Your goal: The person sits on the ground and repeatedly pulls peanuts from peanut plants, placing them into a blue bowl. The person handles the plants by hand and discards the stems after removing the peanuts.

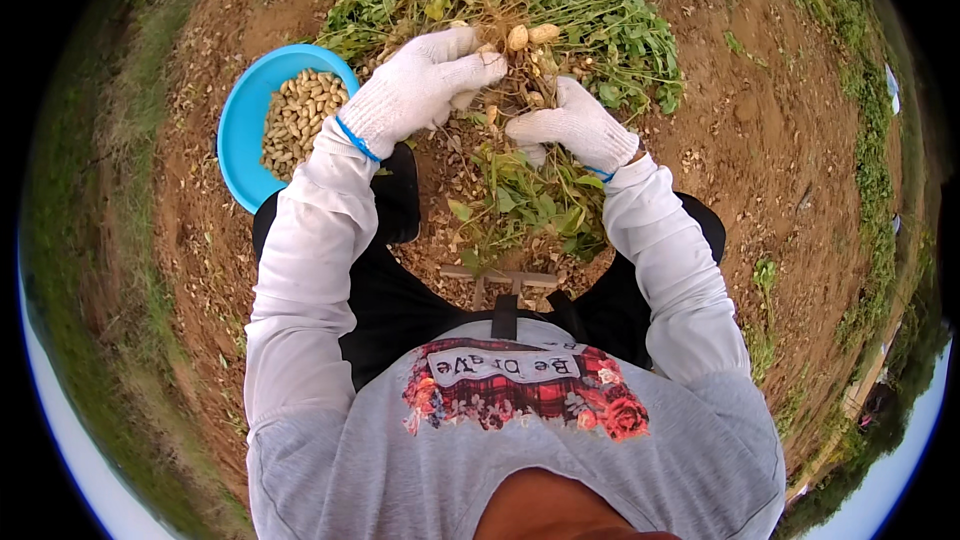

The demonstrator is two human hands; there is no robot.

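A peanut plant (530, 75) hangs between my two gloved hands, its tangled brown roots and pale pods turned upward and its green leaves (535, 195) trailing below. My left hand (430, 80), in a white knit glove, is closed at the left side of the roots; its fingertips are partly hidden behind the thumb. My right hand (575, 128), gloved the same way, grips the stems just below the pods, thumb pointing left. Two plump peanuts (531, 36) show above the roots. To the left, a blue basin (235, 140) holds many loose peanuts (300, 118).
Beyond my hands lies a heap of leafy peanut plants (610, 30) on brown soil (770, 140). My knees are spread on both sides, with a dark shoe (402, 195) beside the basin. Wooden slats (500, 277) show between my legs. Grass (130, 240) borders the left.
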